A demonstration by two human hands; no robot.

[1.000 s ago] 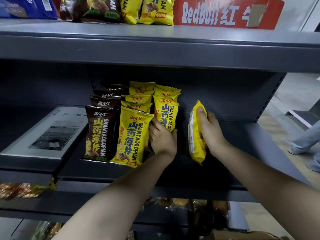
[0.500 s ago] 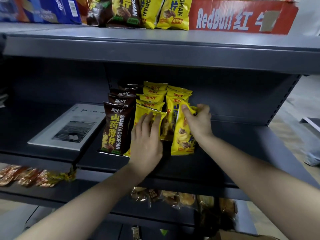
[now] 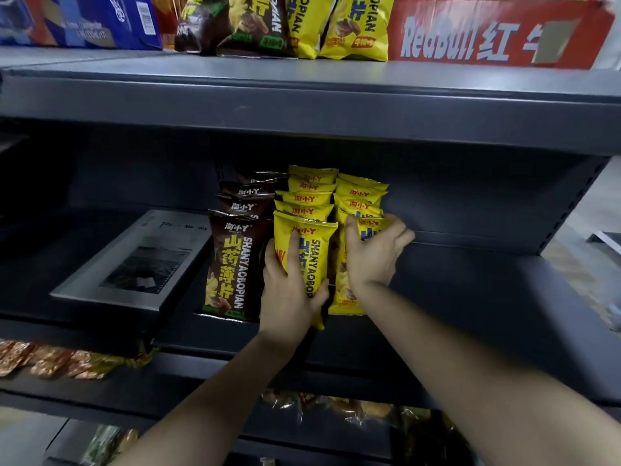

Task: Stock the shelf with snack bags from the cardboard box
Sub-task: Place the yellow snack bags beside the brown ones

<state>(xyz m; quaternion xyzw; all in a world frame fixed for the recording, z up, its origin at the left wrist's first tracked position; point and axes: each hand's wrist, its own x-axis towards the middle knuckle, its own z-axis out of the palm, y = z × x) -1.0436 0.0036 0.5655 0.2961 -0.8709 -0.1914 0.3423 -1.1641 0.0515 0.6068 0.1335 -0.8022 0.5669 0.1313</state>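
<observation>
Gripping the middle-row yellow foil snack bag (image 3: 317, 250) with curled fingers (image 3: 293, 248), the left hand (image 3: 289, 294) is steadying it on the dark grey metal shelf (image 3: 470, 297); the right hand (image 3: 373, 255) is clasping the right-row yellow foil snack bag (image 3: 341, 287). Careless releasing is risking either bag toppling forward. The cardboard box is lying out of view, and the right hand is covering its bag's print.

Yellow snack bags (image 3: 311, 200) carry blue lettering, brown bags (image 3: 235, 264) carry yellow lettering, and the shelf (image 3: 470, 297) is dark grey.
</observation>
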